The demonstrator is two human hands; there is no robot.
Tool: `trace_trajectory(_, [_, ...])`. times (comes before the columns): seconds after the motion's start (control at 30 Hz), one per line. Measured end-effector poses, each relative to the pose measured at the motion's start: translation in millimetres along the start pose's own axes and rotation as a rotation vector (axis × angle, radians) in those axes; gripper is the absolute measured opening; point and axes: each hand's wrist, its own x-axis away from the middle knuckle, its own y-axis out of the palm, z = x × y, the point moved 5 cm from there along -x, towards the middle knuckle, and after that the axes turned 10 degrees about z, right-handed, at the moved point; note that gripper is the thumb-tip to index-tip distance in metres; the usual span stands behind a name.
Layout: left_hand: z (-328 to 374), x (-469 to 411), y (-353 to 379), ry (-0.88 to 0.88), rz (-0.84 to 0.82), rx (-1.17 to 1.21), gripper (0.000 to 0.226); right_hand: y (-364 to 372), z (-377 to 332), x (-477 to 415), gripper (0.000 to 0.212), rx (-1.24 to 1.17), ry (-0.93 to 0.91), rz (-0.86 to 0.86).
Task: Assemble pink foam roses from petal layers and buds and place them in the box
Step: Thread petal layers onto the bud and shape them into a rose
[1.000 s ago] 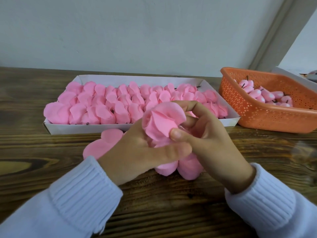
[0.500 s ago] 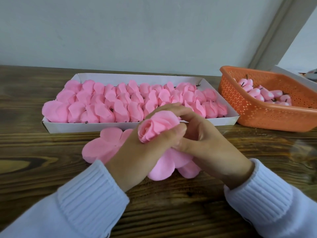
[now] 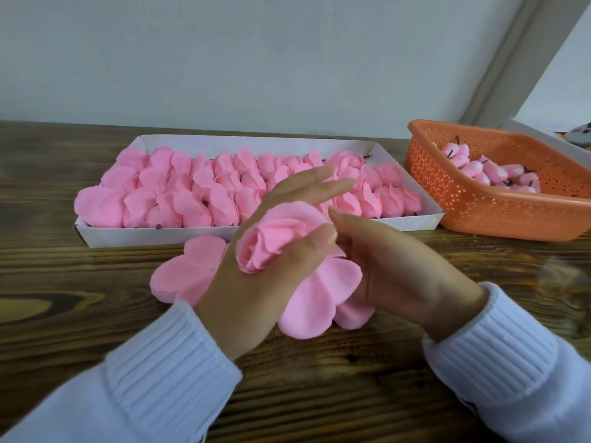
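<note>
A half-built pink foam rose (image 3: 275, 239) sits between the thumb and fingers of my left hand (image 3: 252, 298), whose fingers stretch out toward the box. Below the rolled centre, the outer petal layer (image 3: 316, 295) fans out wide. My right hand (image 3: 399, 273) holds this layer from the right, its fingers hidden under the petals and its thumb just beside the rose. The white box (image 3: 153, 233) behind my hands is packed with several rows of finished roses (image 3: 198, 193).
A loose flat petal layer (image 3: 188, 270) lies on the wooden table (image 3: 64, 282) left of my left hand. An orange perforated basket (image 3: 479, 212) at the right holds several pink buds (image 3: 479, 171). A wall stands close behind the box.
My left fingers have straightened out over the box. The right thumb has come off the rose centre, and the outer petal layer has spread wider below the rose.
</note>
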Motion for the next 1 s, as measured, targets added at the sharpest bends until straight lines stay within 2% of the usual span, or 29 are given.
trace_trajectory(0.1, [-2.2, 4.0, -2.0, -0.007, 0.048, 0.046, 0.032, 2.9, -0.7, 3.8, 0.024, 0.032, -0.105, -0.064])
trace_trajectory(0.2, [-6.6, 8.8, -4.5, -0.006, 0.120, 0.048, 0.032, -3.7, -5.9, 3.8, 0.022, 0.134, -0.338, 0.091])
trace_trajectory(0.3, [-10.5, 6.2, -8.0, -0.057, 0.175, 0.067, 0.038, -4.9, -19.8, 11.0, 0.002, 0.334, -0.701, 0.265])
trace_trajectory(0.37, [-13.0, 4.9, -7.8, -0.089, 0.176, 0.063, 0.038, -2.1, -27.1, 18.6, 0.010, 0.415, -0.891, 0.309])
trace_trajectory(0.43, [-14.6, 3.5, -7.2, -0.103, 0.157, 0.087, 0.033, 1.4, -30.9, 25.3, 0.014, 0.467, -1.005, 0.327])
trace_trajectory(0.53, [-13.5, 3.8, -2.7, -0.093, 0.079, 0.107, 0.032, 4.8, -32.3, 31.6, 0.014, 0.523, -1.094, 0.369])
trace_trajectory(0.67, [-17.7, 8.1, 5.6, -0.106, -0.026, 0.083, 0.054, 1.5, -32.2, 35.0, 0.009, 0.535, -1.125, 0.469])
trace_trajectory(0.87, [-19.5, 10.3, 8.0, -0.101, -0.058, 0.102, 0.033, 4.9, -31.6, 37.5, 0.012, 0.518, -1.150, 0.433])
trace_trajectory(1.0, [-20.3, 10.8, 3.7, -0.102, 0.022, 0.095, 0.027, 7.2, -32.5, 38.9, 0.007, 0.457, -1.147, 0.358])
